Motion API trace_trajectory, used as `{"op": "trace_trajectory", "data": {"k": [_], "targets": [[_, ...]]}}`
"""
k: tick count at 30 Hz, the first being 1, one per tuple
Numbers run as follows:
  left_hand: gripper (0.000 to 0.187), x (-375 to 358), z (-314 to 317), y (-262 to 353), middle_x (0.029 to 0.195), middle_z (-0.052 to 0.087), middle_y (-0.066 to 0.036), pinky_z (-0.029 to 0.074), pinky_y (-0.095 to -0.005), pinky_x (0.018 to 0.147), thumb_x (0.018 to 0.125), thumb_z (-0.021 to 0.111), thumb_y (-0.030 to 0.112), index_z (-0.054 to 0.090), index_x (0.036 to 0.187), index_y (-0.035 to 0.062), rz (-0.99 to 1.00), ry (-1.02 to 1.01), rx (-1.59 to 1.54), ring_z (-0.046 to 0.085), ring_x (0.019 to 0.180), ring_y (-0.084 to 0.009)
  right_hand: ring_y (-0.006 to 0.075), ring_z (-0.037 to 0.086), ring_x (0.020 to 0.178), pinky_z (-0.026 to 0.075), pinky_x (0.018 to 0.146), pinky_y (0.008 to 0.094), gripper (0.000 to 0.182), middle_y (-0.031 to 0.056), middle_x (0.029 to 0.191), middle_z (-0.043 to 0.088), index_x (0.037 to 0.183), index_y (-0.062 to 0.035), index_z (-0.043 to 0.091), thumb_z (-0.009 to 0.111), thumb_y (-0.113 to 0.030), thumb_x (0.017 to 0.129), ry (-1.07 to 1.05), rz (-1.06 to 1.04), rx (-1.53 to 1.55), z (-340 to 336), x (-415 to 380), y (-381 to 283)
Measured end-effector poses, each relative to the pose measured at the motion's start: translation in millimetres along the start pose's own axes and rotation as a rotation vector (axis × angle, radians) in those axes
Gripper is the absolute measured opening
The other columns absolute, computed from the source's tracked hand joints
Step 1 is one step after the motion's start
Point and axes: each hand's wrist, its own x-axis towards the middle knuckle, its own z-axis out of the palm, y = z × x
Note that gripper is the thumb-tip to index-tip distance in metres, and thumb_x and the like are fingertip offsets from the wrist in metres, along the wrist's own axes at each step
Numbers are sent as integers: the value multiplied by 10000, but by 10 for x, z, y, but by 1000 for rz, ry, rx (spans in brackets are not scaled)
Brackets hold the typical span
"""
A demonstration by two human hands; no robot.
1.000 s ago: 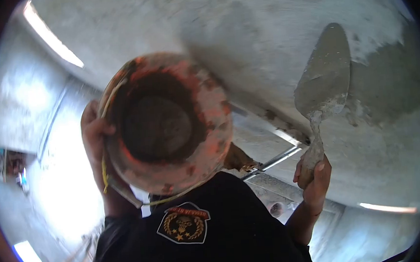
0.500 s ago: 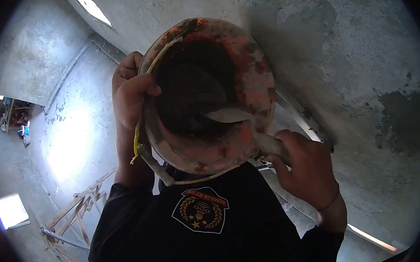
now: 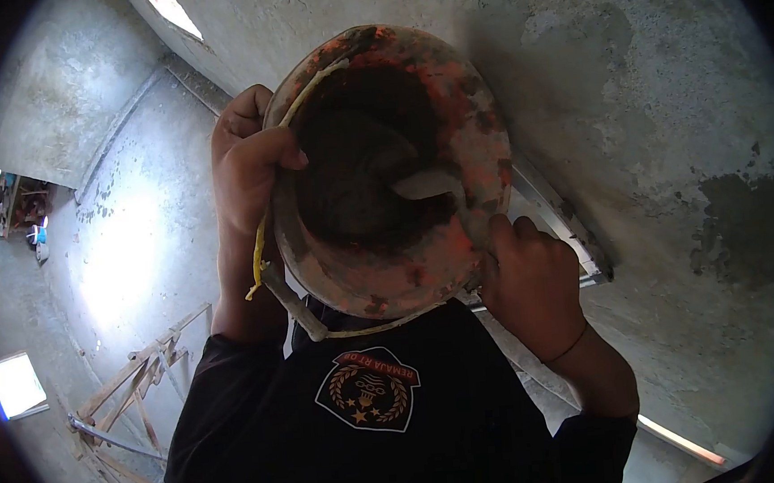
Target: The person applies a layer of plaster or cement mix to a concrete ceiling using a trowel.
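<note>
A round reddish bucket (image 3: 475, 150), smeared with grey, is tilted so that its inside faces the camera. Dark wet mortar (image 3: 346, 172) lies in it. My left hand (image 3: 251, 157) grips the bucket's left rim, thumb over the edge. Along that side runs a handle with a yellow cord (image 3: 259, 255) and a grey grip piece (image 3: 295, 309). My right hand (image 3: 533, 276) is closed round the handle of a trowel at the lower right rim. The trowel's blade (image 3: 428, 184) reaches into the bucket, its tip at the mortar.
A rough plastered wall (image 3: 574, 94) with darker damp patches fills the upper right. Wooden trestle-like framing (image 3: 137, 393) stands at lower left. Bright window openings (image 3: 17, 387) show at the left, and a pale metal or wooden frame edge (image 3: 551, 216) lies behind the bucket.
My right hand has moved left and slightly up, and the trowel blade has shifted up and is turned a little. The mortar's surface looks different. The bucket and my left hand have moved slightly right.
</note>
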Motion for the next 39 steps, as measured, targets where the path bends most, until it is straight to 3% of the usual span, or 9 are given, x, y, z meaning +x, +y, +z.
{"op": "trace_trajectory", "data": {"k": [2, 7, 13, 20, 26, 28, 34, 39], "targets": [[195, 2, 12, 24, 603, 522, -11, 352, -217, 510, 578, 540, -67, 435, 653, 79, -6, -2, -6, 460, 536, -91, 314, 631, 602, 491, 549, 407, 266, 177, 742, 576, 961, 7, 578, 659, -71, 721, 48, -17, 16, 52, -26, 69], [193, 20, 21, 27, 599, 525, -15, 356, -219, 507, 569, 534, -69, 437, 652, 76, -12, -1, -11, 462, 532, -98, 294, 626, 729, 488, 618, 390, 415, 139, 894, 566, 1133, -16, 573, 700, -190, 779, 207, -1, 190, 268, -186, 282], [193, 37, 6, 38, 610, 535, -19, 362, -218, 508, 555, 524, -69, 439, 654, 73, -15, -15, -19, 470, 531, -108, 322, 641, 816, 510, 689, 392, 478, 147, 983, 611, 1212, -36, 565, 720, -166, 780, 309, -5, 195, 346, -311, 508], [192, 56, -18, 12, 624, 531, -20, 376, -215, 523, 544, 517, -62, 452, 671, 66, -18, 1, -3, 481, 549, -115, 308, 638, 898, 509, 738, 400, 459, 159, 1042, 622, 1208, -37, 574, 708, -200, 800, 445, -15, 80, 218, -532, 832], [201, 92, -130, -65, 693, 549, -39, 418, -242, 602, 526, 518, 29, 475, 720, 55, 25, 8, 70, 496, 629, -145, 302, 674, 840, 537, 709, 385, 456, 127, 1020, 674, 1117, -71, 599, 777, -255, 739, 475, 208, 225, -70, -749, 934], [222, 104, -123, -60, 718, 555, -53, 433, -245, 628, 520, 501, 36, 471, 740, 45, 18, 16, 55, 497, 637, -159, 273, 678, 803, 536, 676, 365, 448, 99, 991, 682, 1080, -86, 612, 791, -261, 709, 464, 96, 124, -195, -810, 929], [215, 101, -22, -15, 715, 553, -75, 445, -246, 637, 510, 461, 10, 414, 716, 50, 0, -62, -70, 489, 620, -167, 215, 639, 724, 517, 629, 337, 434, 56, 906, 658, 1068, -104, 624, 780, -264, 696, 508, 16, -82, -488, -1028, 929], [222, 156, -91, -39, 689, 542, -71, 435, -235, 613, 501, 442, -10, 395, 706, 61, -24, -75, -78, 472, 593, -161, 216, 622, 705, 506, 615, 333, 422, 57, 871, 644, 1057, -88, 630, 780, -283, 714, 578, 93, -92, -678, -1206, 984]]}}
